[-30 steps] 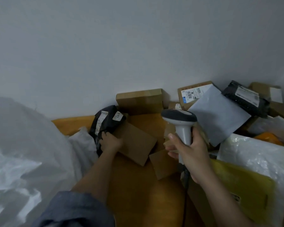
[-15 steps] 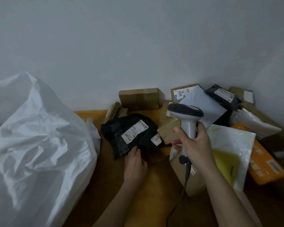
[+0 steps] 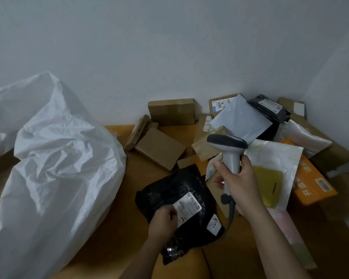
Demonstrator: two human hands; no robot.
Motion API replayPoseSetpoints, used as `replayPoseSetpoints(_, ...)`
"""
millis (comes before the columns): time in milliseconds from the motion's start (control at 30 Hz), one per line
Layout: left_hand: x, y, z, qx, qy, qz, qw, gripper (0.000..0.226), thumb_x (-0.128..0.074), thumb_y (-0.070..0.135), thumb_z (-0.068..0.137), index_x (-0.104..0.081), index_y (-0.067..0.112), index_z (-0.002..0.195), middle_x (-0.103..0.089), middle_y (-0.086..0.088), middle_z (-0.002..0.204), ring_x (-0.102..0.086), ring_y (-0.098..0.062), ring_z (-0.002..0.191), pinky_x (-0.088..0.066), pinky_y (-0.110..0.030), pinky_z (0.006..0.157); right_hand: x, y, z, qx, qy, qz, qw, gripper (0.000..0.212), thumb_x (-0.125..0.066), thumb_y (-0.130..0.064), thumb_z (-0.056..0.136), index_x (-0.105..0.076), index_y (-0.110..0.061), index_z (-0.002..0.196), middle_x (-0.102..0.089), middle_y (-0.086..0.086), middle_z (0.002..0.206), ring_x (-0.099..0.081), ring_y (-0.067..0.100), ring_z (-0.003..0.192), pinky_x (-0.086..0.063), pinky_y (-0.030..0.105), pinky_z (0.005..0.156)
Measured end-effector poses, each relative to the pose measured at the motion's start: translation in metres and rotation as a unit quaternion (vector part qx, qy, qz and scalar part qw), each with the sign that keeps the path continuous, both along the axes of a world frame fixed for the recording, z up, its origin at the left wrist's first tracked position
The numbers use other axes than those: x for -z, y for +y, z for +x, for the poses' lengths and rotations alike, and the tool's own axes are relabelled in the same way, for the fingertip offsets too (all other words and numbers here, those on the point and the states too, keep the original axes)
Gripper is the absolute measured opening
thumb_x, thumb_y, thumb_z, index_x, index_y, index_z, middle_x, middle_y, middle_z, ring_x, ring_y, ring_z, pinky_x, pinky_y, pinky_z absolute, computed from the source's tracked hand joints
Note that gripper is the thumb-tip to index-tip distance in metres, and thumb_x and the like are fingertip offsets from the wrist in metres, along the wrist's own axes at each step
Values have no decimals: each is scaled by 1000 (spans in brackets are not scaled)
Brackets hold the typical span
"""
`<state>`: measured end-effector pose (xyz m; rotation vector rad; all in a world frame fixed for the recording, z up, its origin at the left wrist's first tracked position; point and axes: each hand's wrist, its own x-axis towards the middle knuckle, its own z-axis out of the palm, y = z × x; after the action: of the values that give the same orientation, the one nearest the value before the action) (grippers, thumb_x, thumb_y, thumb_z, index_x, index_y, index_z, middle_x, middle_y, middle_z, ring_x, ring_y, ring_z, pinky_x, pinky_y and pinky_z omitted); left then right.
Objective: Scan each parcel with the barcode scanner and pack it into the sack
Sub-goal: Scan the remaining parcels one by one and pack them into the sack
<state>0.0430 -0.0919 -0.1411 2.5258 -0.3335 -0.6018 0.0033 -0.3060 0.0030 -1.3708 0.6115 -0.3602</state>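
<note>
My left hand (image 3: 163,220) pinches the near edge of the black parcel (image 3: 175,200), keeping its white label (image 3: 186,208) face-up for reading. My right hand (image 3: 241,188) wraps the handle of the barcode scanner (image 3: 228,150), head raised above the parcel. The parcel lies on the counter (image 3: 121,234), just beside the white sack (image 3: 54,168), so packing is a short move. Unscanned parcels are piled behind.

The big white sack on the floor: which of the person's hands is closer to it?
Left. The left hand grips the black parcel just right of the white sack; the right hand holds the barcode scanner farther right.
</note>
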Motion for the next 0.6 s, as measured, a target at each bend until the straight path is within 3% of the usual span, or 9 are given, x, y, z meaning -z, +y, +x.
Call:
replayPoseSetpoints(67,5,5,9,-45,-4,13,999,27,-57,21,97,-55,16,124,-54,-1,124,-58,-14,99,-49,-26,79,3,0,1,-1,3,-1,1000,26,-72,-19,87,-54,-18,106,-67,5,80,-68,16,58,-55,27,55)
replayPoseSetpoints(167,15,12,24,-37,30,55,997,67,-64,30,93,-32,14,149,-34,-5,151,-38,-25,135,-38,-37,109,7,-3,6,-3,9,-3,1000,24,-71,-19,88,-55,-20,106,-67,6,79,-68,16,58,-55,26,54)
replayPoseSetpoints(233,20,14,32,-21,44,111,993,83,-66,38,91,-15,24,156,-12,1,162,-22,-32,143,-31,-44,114,11,-5,10,-5,15,-6,1000,24,-71,-20,88,-55,-21,107,-67,7,78,-68,16,59,-54,25,54)
replayPoseSetpoints(367,32,6,47,-42,104,153,982,105,-74,39,85,6,44,153,17,7,162,-4,-43,146,-31,-54,113,22,-12,17,-10,26,-10,1000,26,-70,-21,89,-55,-24,110,-69,0,76,-69,17,61,-55,26,55)
replayPoseSetpoints(467,40,-3,55,-68,150,162,973,117,-78,35,81,14,42,152,16,4,163,-2,-46,145,-29,-57,113,30,-17,22,-13,34,-13,999,29,-71,-22,89,-55,-23,112,-70,-4,79,-69,18,61,-56,28,56)
replayPoseSetpoints(600,44,-8,67,-47,138,202,968,110,-83,40,74,-9,28,154,0,-1,159,-10,-40,143,-38,-53,108,40,-20,27,-5,45,-10,999,30,-72,-22,88,-55,-22,112,-69,-5,78,-69,17,61,-56,29,56)
